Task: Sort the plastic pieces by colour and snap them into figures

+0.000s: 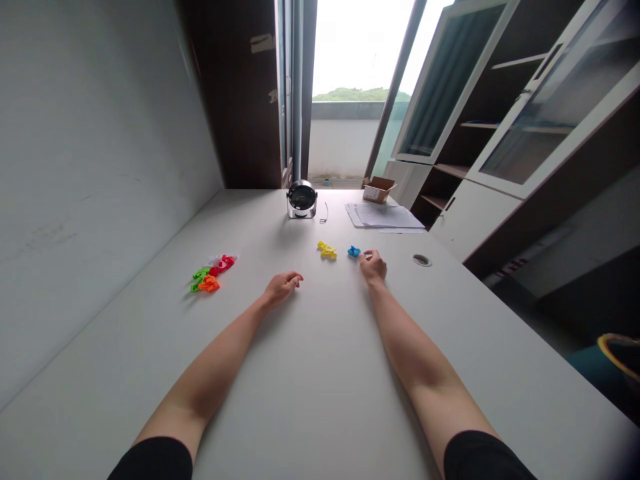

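Blue pieces [354, 252] lie beside the right hand [374, 267], whose nudge could scatter them among the yellow pieces [328, 252]. The left hand [282, 289] is curled; I cannot tell whether either holds anything.

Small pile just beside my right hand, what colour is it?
The small pile is blue, seen in the head view, the only one.
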Demonstrator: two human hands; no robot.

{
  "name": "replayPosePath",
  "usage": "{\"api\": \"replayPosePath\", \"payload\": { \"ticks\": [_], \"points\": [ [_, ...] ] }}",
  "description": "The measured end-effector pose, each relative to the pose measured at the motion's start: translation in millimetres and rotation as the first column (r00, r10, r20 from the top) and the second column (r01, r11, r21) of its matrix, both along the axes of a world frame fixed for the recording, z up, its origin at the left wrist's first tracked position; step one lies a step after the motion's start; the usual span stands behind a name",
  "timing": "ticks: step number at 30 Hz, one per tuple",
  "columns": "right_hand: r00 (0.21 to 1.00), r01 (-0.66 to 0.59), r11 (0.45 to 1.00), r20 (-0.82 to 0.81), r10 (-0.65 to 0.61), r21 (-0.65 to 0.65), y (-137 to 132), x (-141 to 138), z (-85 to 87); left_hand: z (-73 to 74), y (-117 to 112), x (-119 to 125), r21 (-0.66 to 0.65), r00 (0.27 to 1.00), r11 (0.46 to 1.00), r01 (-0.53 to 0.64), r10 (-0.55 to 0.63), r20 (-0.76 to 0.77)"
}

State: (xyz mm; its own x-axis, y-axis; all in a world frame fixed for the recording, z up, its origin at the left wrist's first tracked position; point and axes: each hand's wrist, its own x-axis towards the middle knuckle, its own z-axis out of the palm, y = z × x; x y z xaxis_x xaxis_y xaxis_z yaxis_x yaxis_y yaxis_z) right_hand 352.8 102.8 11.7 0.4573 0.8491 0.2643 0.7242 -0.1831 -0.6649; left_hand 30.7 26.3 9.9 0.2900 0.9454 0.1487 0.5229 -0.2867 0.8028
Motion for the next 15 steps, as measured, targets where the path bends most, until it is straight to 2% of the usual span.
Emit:
{"api": "replayPosePath", "payload": {
  "ticks": [3, 9, 15],
  "points": [
    [0.998, 0.033, 0.997, 0.052, -0.03, -0.064, 4.0, 5.9, -5.4, 0.9, -0.4, 0.0, 0.013, 1.0, 1.0, 0.005, -0.004, -0.02],
    [0.992, 0.07, 0.993, 0.112, -0.059, -0.092, 13.3, 5.4, -13.8, -1.0, 0.9, -0.3, 0.029, 0.999, 1.0, 0.008, -0.007, -0.035],
    [0.98, 0.028, 0.987, 0.199, 0.005, -0.159, 15.5, 4.9, -17.8, -0.3, -0.4, 0.5, 0.035, 0.999, 0.999, 0.0, 0.001, -0.042]
  ]
}}
